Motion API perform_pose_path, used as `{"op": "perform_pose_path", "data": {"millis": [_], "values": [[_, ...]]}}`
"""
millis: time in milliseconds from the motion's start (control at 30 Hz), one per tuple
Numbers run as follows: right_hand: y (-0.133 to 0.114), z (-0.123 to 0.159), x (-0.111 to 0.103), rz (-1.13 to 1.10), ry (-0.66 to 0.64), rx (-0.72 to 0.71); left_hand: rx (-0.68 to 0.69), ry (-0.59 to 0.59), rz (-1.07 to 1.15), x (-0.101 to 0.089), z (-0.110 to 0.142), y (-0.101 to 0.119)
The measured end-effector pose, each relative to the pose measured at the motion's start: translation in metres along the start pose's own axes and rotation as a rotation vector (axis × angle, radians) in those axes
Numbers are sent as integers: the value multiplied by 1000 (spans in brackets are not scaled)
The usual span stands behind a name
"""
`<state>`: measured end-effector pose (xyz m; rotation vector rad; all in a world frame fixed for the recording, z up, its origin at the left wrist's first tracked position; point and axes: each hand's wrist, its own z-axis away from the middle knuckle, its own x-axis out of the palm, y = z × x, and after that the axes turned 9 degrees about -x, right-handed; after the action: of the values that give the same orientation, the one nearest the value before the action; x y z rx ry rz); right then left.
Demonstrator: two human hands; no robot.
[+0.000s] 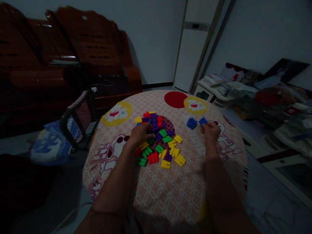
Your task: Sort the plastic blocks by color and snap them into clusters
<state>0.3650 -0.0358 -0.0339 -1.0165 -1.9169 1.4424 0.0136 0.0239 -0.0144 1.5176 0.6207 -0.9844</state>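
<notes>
My left hand (142, 132) reaches into a loose pile of plastic building blocks, its thumb and fingers apart. Purple blocks (158, 136) lie at its fingertips; I see nothing clearly gripped there. On the right of the table, my right hand (211, 130) pinches a blue building block (203, 121) at its near edge. Just left of that block sits a cluster of blue blocks (192, 123), apart from the pile. Green blocks (167, 139), yellow blocks (180, 160) and a red block (153, 158) spread along the pile's near and right sides. My left hand covers part of the pile.
A round table with a patterned cloth (168, 195) carries the blocks. A folding chair (83, 113) stands at its left edge, with wooden seating (92, 48) behind. To the right is a low cabinet (290, 156) piled with papers and bags. The room is dim.
</notes>
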Motion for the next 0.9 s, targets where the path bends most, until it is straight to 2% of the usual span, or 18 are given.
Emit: {"op": "perform_pose_path", "data": {"millis": [100, 267, 367, 567, 700, 833, 900], "values": [[14, 1, 1, 182, -34, -53, 7, -12, 38, -1, 1, 1], [21, 1, 3, 571, -145, -249, 49, -31, 238, -2, -1, -7], [21, 1, 3, 649, -194, -300, 22, -13, 380, -3, -3, -12], [22, 2, 0, 705, -236, -309, -115, 16, 776, -6, -2, -14], [26, 1, -2, 690, -205, -296, -164, 173, 891, -7, -2, -13], [30, -2, -2, 587, -154, -234, -234, 357, 971, -6, -5, -16], [33, -3, -1, 524, -173, -212, -273, 415, 1012, -6, -6, -19]]}}
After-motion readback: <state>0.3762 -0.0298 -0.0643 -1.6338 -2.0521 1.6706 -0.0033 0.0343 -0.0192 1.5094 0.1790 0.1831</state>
